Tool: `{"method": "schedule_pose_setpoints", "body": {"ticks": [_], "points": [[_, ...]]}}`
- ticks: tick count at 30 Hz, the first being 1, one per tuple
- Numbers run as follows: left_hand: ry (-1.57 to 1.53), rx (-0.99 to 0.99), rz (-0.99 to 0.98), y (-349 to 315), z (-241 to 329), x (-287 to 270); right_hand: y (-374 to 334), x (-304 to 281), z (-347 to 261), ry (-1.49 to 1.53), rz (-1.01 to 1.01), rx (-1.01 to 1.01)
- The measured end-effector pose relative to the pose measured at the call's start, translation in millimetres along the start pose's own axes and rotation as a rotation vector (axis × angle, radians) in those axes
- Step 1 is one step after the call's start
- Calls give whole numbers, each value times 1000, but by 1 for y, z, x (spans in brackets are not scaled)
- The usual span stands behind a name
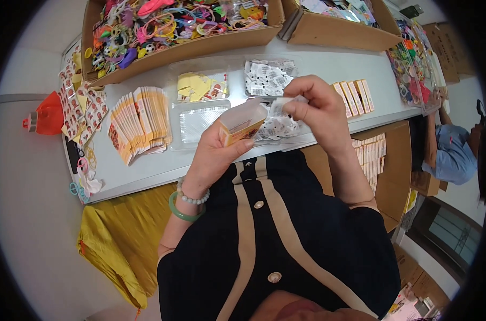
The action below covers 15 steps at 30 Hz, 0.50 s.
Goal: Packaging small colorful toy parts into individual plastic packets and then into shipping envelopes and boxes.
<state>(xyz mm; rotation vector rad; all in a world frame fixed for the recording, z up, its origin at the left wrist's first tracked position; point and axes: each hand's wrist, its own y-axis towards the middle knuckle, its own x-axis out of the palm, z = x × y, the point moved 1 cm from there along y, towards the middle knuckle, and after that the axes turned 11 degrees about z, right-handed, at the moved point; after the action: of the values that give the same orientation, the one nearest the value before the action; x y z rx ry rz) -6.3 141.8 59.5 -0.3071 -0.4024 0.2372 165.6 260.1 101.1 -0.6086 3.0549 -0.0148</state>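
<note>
My left hand (217, 148) is closed round a small yellow-and-orange carton (242, 129), its whitish upper end tilted up to the right. Between the thumb and fingers of my right hand (323, 109) is a small white packet (278, 108), close beside the carton's upper end. Beneath it, a clear plastic tray holds white packets (280, 128), partly hidden by my hands. Another heap of printed white packets (269, 76) lies just behind. Yellow packets (201, 86) fill the tray to the left, and a clear tray (200, 124) in front shows a ridged bottom.
Flat orange-and-white cartons (141, 123) fan out at the left. Small filled-out boxes (353, 97) stand in a row at the right. A cardboard box (237, 38) of colourful trinkets borders the back. Below the table's right edge, another cardboard box (395, 171) holds cartons. A person (450, 152) is at far right.
</note>
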Motion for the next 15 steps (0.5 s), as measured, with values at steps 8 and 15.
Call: {"method": "schedule_pose_setpoints", "body": {"ticks": [8, 15], "points": [[30, -21, -64, -7, 2, -1, -5, 38, -25, -475, -321, -705], [-108, -60, -100, -7, -5, -9, -3, 42, -18, -370, -271, -602]]}}
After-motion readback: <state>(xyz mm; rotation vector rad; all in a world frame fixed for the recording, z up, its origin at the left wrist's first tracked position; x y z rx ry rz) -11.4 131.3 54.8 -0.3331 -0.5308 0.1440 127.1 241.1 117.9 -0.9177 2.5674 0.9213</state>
